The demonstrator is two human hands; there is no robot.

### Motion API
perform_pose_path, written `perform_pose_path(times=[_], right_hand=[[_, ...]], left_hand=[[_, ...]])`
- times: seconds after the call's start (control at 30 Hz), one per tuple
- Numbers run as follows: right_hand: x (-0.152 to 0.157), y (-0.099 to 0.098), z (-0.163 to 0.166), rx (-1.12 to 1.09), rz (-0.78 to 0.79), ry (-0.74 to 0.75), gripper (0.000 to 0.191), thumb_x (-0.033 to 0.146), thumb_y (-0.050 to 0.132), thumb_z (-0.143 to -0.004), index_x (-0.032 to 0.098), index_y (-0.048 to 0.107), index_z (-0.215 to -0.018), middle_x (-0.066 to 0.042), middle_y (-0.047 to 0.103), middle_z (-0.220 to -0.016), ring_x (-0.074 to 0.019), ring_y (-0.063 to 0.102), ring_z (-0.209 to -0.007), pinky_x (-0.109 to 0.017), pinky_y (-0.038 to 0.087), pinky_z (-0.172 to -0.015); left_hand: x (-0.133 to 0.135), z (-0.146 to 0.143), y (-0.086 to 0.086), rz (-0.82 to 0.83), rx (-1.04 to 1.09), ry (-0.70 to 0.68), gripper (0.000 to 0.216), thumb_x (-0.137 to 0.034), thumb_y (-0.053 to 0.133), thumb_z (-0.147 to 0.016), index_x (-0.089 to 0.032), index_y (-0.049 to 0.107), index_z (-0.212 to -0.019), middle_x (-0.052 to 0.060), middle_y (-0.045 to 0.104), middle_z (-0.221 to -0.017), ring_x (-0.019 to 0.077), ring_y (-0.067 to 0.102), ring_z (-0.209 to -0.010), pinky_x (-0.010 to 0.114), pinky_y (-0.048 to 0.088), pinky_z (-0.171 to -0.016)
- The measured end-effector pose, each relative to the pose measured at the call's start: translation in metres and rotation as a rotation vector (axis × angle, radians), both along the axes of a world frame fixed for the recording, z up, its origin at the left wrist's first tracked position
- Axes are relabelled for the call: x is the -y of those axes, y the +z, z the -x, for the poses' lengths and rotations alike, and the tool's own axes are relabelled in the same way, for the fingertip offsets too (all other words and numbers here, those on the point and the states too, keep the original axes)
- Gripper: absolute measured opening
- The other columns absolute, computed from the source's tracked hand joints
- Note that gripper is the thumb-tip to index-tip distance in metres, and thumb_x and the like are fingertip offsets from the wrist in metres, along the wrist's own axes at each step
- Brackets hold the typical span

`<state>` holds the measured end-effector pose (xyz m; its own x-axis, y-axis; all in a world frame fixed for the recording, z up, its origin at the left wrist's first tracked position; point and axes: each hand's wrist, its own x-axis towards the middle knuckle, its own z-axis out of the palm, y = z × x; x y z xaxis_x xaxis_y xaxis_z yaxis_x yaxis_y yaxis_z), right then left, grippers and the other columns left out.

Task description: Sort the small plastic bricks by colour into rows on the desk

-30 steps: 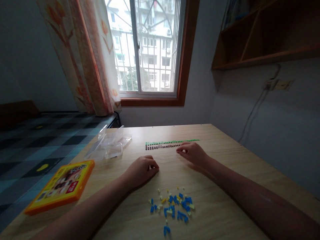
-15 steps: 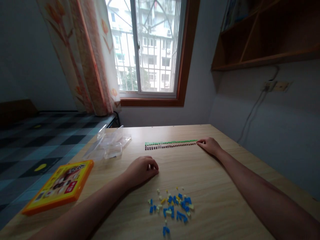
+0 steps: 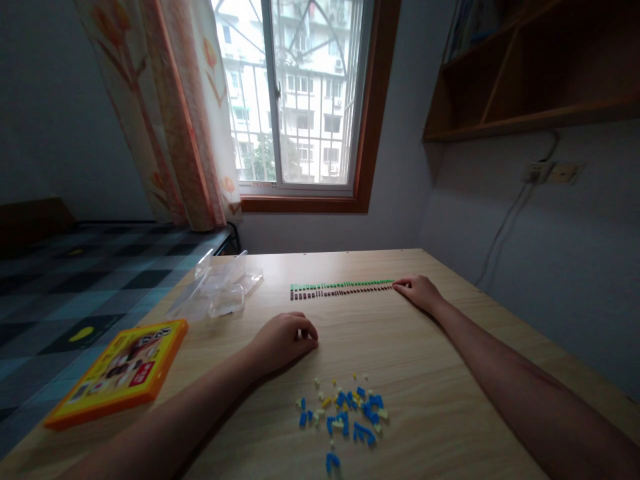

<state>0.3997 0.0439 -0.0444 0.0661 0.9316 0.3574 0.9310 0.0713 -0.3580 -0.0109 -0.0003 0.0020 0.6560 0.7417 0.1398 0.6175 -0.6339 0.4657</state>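
Note:
My right hand (image 3: pixel 419 292) reaches to the right end of two long rows of tiny building bricks. Its thumb and fingers are pinched together at the table; whatever sits between the fingertips is hidden. The far row is of green bricks (image 3: pixel 345 284), the near one of dark brown bricks (image 3: pixel 345 292). My left hand (image 3: pixel 286 339) rests on the wooden table (image 3: pixel 400 360) nearer to me, fingers curled in toward the thumb. I cannot see anything in its grip. Below it lies a loose scatter of blue bricks (image 3: pixel 370 408), mixed with cream and yellow ones.
An orange-yellow box (image 3: pixel 120 373) with a printed lid lies at the table's left edge. Behind it stand clear plastic containers (image 3: pixel 225 293). A bed (image 3: pixel 100 267) adjoins on the left. A wooden shelf (image 3: pixel 530 120) hangs on the right wall, beyond the table.

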Motion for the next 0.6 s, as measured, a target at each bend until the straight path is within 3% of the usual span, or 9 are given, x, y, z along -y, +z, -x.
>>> perform_pose_path(times=[0.6], right_hand=[[0.0026,-0.0023,-0.0002,-0.037,-0.078,0.022,0.029,0.041,0.059,-0.083,0.023,0.079,-0.093,-0.006,0.076,-0.093,-0.0207,0.066,-0.080,-0.029,0.047,-0.073]], left_hand=[[-0.0012,0.0013,-0.0009,0.014,0.030,-0.014,0.016,-0.030,0.063,-0.075,-0.023,0.076,-0.080,0.002,0.067,-0.082,0.0153,0.061,-0.072,0.025,0.045,-0.069]])
